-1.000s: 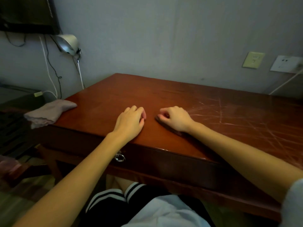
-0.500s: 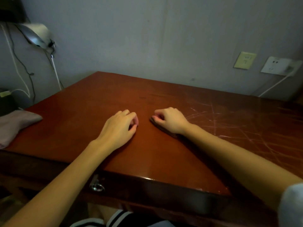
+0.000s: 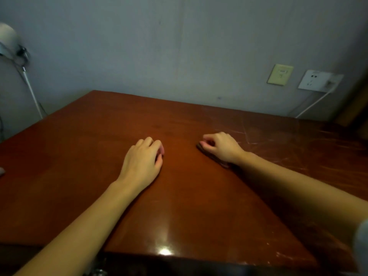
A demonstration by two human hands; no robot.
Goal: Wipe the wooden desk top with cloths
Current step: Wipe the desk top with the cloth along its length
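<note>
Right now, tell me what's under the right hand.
Under the right hand: a dark cloth, flat on the desk. Only its near edge shows; the hand covers the rest.

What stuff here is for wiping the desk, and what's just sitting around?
For the job:
- wooden desk top
- dark cloth, held under the right hand
- left hand, resting on the desk with fingers curled

Just sitting around:
- lamp
- yellowish wall plate
- white socket
- white cable

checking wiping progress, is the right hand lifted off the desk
No, the right hand rests with curled fingers on a dark cloth lying flat on the desk top.
</note>
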